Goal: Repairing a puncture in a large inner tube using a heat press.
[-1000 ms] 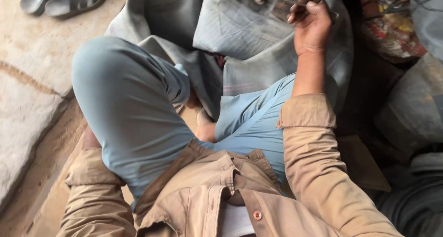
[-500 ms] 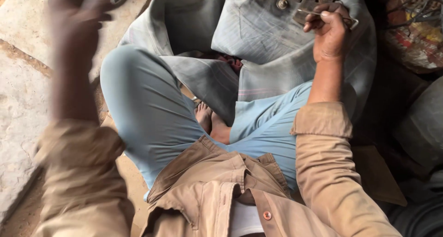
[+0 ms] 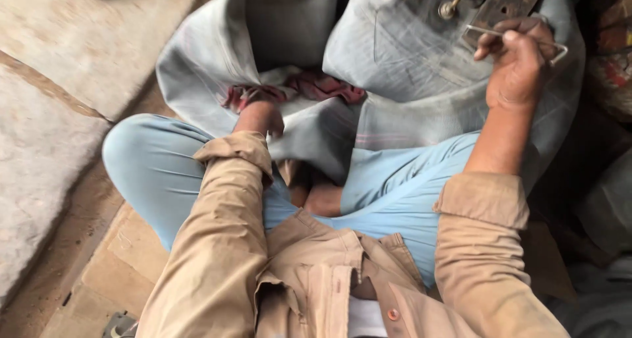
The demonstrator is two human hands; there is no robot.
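Observation:
A large grey rubber inner tube (image 3: 408,68) lies folded across my lap. Near its top sit a brass valve (image 3: 449,9) and a dark square patch (image 3: 503,5). My right hand (image 3: 520,65) is closed around a thin bent metal rod (image 3: 488,32), held just below the patch. My left hand (image 3: 260,117) rests, seen from the back, on a fold of the tube beside a crumpled red cloth (image 3: 316,84). Its fingers are hidden, so whether it grips anything is unclear.
I sit cross-legged in light blue trousers (image 3: 151,173) and a tan shirt. A stone slab (image 3: 39,173) and a concrete floor (image 3: 85,42) lie to the left. Dark bundles and colourful packaging (image 3: 609,75) crowd the right side.
My left arm, raised high at the left half a second ago, has come down onto the tube by the red cloth. My right hand stays on the rod near the patch.

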